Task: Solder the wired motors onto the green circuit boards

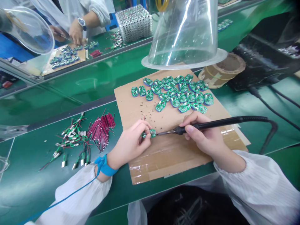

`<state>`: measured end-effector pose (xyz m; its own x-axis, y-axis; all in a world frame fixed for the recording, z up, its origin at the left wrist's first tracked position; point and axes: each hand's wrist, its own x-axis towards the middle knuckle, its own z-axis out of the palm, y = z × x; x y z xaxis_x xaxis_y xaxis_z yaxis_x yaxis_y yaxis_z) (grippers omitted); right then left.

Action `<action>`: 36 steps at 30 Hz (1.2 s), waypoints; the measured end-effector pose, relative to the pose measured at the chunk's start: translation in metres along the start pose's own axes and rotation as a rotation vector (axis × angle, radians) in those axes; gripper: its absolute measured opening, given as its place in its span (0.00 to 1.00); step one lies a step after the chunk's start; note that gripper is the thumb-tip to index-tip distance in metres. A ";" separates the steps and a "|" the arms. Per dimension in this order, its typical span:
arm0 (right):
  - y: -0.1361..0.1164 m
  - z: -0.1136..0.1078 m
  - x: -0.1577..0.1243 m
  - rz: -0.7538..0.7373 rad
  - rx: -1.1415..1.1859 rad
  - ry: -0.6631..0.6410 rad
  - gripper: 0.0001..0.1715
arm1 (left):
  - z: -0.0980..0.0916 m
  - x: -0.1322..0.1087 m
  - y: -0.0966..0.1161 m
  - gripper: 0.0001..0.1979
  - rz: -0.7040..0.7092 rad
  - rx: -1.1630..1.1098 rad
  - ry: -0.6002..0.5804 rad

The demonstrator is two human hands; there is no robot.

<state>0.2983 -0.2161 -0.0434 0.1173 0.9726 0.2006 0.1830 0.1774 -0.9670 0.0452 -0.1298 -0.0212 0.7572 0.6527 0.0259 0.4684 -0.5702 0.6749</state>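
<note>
Above the cardboard sheet point(150, 175), my left hand point(136, 137) pinches a small green circuit board point(152, 133), partly covered by the fingers. A short red wire point(144, 117) sticks up by those fingertips. My right hand point(203, 134) grips a black soldering iron point(211, 124) like a pen. Its metal tip points left and meets the board's right edge; whether it touches cannot be made out. Several more green circuit boards point(174, 100) lie on the far part of the cardboard. Left of my left hand are a bundle of red wires point(100, 132) and small metal parts with green leads point(72, 137).
A clear plastic funnel hood point(182, 34) hangs over the boards. Behind them at right stands a brown round container point(222, 70), beside a black box point(264, 53) with cables. Across a low divider, a co-worker's hand point(76, 31) is over similar boards. A blue wrist strap cord point(72, 195) trails from my left wrist.
</note>
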 end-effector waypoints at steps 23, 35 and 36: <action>-0.001 0.001 0.000 0.000 0.013 0.010 0.07 | 0.001 0.000 -0.001 0.04 0.003 -0.009 0.006; -0.001 0.001 0.001 -0.029 0.007 -0.001 0.05 | 0.001 0.000 -0.002 0.04 0.010 -0.031 0.003; 0.000 0.001 0.001 -0.027 0.014 0.000 0.05 | 0.001 0.000 -0.002 0.04 0.010 -0.033 0.002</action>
<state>0.2973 -0.2152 -0.0429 0.1129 0.9675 0.2262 0.1727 0.2051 -0.9634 0.0447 -0.1296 -0.0230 0.7609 0.6479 0.0346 0.4453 -0.5603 0.6984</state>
